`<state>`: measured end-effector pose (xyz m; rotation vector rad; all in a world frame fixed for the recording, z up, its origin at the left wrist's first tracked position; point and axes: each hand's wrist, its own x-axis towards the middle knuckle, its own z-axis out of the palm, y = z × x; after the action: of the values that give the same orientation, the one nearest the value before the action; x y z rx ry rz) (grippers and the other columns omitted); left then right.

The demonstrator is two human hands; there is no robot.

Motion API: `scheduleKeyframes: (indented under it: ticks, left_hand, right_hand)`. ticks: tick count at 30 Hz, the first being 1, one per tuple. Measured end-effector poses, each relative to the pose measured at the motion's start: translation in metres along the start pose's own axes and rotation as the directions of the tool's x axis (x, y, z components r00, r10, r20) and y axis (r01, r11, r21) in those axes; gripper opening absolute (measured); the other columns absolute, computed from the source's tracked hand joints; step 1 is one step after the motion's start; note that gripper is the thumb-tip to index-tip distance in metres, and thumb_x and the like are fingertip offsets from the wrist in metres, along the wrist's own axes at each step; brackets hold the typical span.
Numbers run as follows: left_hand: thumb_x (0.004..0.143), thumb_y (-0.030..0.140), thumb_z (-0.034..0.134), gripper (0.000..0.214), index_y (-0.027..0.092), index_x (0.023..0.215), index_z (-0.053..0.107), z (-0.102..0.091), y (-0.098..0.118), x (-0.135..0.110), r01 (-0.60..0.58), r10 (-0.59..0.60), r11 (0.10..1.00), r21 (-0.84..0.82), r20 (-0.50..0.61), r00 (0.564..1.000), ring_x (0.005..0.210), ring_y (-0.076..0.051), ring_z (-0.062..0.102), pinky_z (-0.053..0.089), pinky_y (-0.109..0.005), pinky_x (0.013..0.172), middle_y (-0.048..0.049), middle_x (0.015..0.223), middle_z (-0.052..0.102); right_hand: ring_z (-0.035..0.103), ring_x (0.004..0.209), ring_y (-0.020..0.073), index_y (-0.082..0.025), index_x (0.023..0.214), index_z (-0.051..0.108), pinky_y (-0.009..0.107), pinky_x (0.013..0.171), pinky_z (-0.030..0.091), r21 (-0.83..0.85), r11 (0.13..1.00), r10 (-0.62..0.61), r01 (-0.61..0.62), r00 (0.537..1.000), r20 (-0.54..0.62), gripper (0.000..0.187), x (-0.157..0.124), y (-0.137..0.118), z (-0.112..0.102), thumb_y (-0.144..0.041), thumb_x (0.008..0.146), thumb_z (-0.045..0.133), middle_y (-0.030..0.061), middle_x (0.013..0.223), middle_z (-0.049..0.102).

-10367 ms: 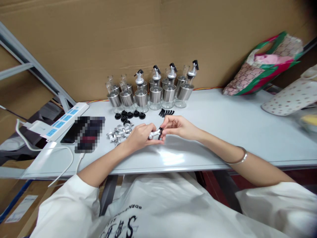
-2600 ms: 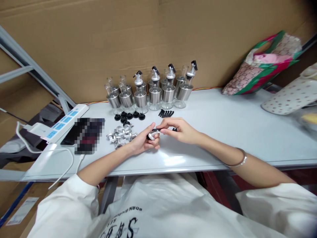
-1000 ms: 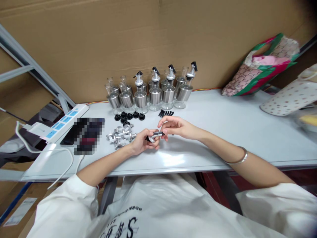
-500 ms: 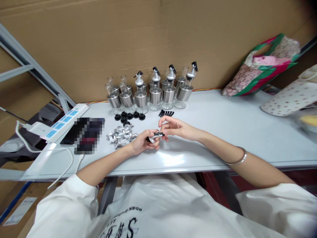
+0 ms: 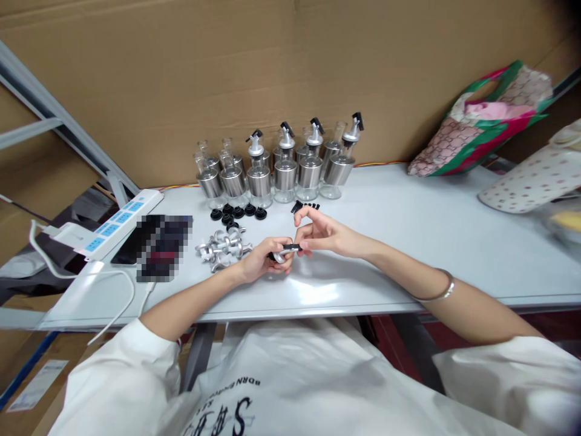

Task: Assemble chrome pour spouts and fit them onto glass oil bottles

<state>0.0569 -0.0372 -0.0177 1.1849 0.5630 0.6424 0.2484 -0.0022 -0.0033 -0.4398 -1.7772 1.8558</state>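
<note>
Here, a silver spout (image 5: 280, 257) is held over the desk (image 5: 399, 242), wrapped by the curled fingers of the left hand (image 5: 259, 261). Its long axis is laid roughly sideways, along the desk's front edge, with the dark base turned toward the left palm and the free end pointed at the right hand (image 5: 330, 235). A black lever (image 5: 291, 247) is seen along its top, the tip met by the right thumb. The right index finger is lifted and bent; whether the tip is pinched or merely touched cannot be told. The spout is thus placed just left of the right fingers. Small black pieces (image 5: 296, 207) are partly covered by the right hand, and loose silver spouts (image 5: 221, 247) are heaped beside the left.
</note>
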Motion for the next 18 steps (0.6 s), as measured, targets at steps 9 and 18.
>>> scheduleKeyframes:
  ticks: [9,18]
  left_hand:
    - [0.065,0.033,0.042,0.025,0.013,0.078,0.05,0.0014,0.0011,0.0,0.064,-0.062,0.997,0.047,-0.04,0.997,0.037,-0.005,0.025,0.035,-0.028,0.054,0.0081,0.047,0.036]
    - [0.065,0.034,0.042,0.023,0.014,0.074,0.048,-0.0022,-0.0037,0.0004,0.035,-0.035,0.999,0.012,-0.009,0.999,0.036,-0.005,0.025,0.037,-0.03,0.06,0.0083,0.046,0.037]
  right_hand:
    - [0.055,0.062,0.0083,-0.02,0.104,0.041,0.024,0.064,0.044,-0.036,0.998,0.051,-0.051,0.999,0.004,0.032,-0.0002,0.0003,-0.0036,-0.025,0.082,0.063,-0.0046,0.071,0.06]
    - [0.054,0.059,0.0075,-0.022,0.111,0.037,0.022,0.06,0.043,-0.009,1.0,0.025,-0.025,1.0,-0.013,0.041,0.0005,0.0008,-0.0014,-0.021,0.08,0.064,-0.0054,0.068,0.061]
